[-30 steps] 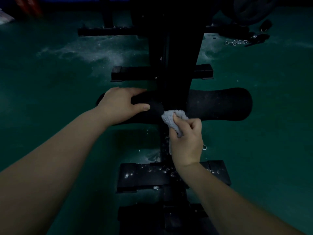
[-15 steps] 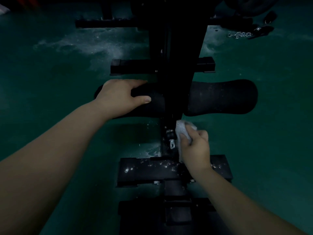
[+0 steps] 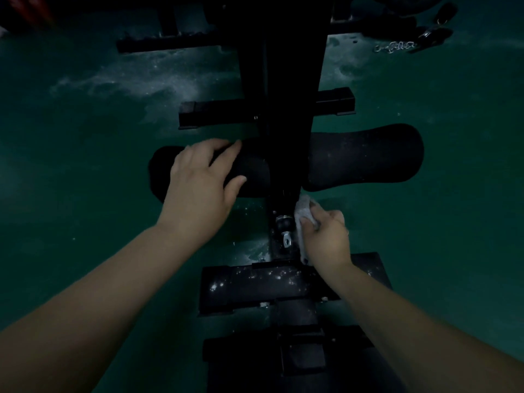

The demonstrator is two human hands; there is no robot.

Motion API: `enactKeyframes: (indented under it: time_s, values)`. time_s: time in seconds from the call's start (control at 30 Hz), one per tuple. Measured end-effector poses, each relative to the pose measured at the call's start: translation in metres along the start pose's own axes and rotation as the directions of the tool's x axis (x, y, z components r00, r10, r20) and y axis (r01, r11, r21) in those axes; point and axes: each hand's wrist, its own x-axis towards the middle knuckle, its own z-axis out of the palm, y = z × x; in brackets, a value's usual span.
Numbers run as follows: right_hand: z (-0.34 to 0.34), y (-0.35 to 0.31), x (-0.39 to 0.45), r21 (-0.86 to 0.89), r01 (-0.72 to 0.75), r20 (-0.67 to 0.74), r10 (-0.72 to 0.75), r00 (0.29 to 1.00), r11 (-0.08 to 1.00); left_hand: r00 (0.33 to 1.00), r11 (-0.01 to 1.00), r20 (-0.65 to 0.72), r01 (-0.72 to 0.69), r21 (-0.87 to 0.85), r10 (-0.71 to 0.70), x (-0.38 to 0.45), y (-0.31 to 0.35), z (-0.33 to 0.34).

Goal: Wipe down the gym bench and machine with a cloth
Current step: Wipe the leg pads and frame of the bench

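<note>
**gymrat_04:** So what's going on in this shot? Super dark lol.

**wipe_crew:** Yeah, lighting's rough. Looking straight down at a black machine (image 3: 280, 80) standing on a green floor (image 3: 71, 194). The left hand (image 3: 198, 188) is curled over the left foam roller (image 3: 252, 174), fingers on top, thumb on the near side, so it's gripping that. The right hand (image 3: 326, 239) is clenched around a small grey cloth (image 3: 304, 214), pressed against the right side of the centre post just below the right foam roller (image 3: 365, 157).

**gymrat_04:** Any bins, buckets, spray bottles?

**wipe_crew:** I can't make out any container. Just beside the cloth, on the post, there's a little knob with a metal eyelet (image 3: 287, 239). The flat black plate (image 3: 255, 285) under the right wrist is speckled with white spots, and the floor has a pale dusty smear (image 3: 141, 80) towards its far left.

**gymrat_04:** Brand on the machine?

**wipe_crew:** Can't read any writing, too dim. Far right corner of the floor has a short chain (image 3: 395, 47) next to some dark clip or strap thing (image 3: 433, 35), can't tell exactly what.
</note>
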Motion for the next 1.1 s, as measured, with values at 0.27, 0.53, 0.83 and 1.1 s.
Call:
enactKeyframes:
  time_s: [0.27, 0.53, 0.83, 1.1]
  values:
    - [-0.022, 0.037, -0.011, -0.223, 0.019, 0.050, -0.008, 0.999, 0.975, 0.996, 0.997, 0.059, -0.067, -0.031, 0.069, -0.077, 0.015, 0.035]
    - [0.019, 0.034, -0.014, -0.385, 0.304, 0.339, -0.173, 0.925, 0.871, 0.665, 0.975, 0.714, 0.112, 0.194, -0.219, -0.112, 0.003, 0.068]
    - [-0.010, 0.036, 0.003, -0.326, 0.260, 0.204, -0.201, 0.958, 0.909, 0.610, 0.972, 0.762, 0.063, 0.226, -0.217, -0.125, -0.004, 0.073]
    - [0.002, 0.046, 0.026, -0.400, 0.439, 0.476, -0.227, 0.850, 0.805, 0.601, 0.973, 0.770, 0.063, 0.223, -0.215, -0.125, -0.005, 0.075]
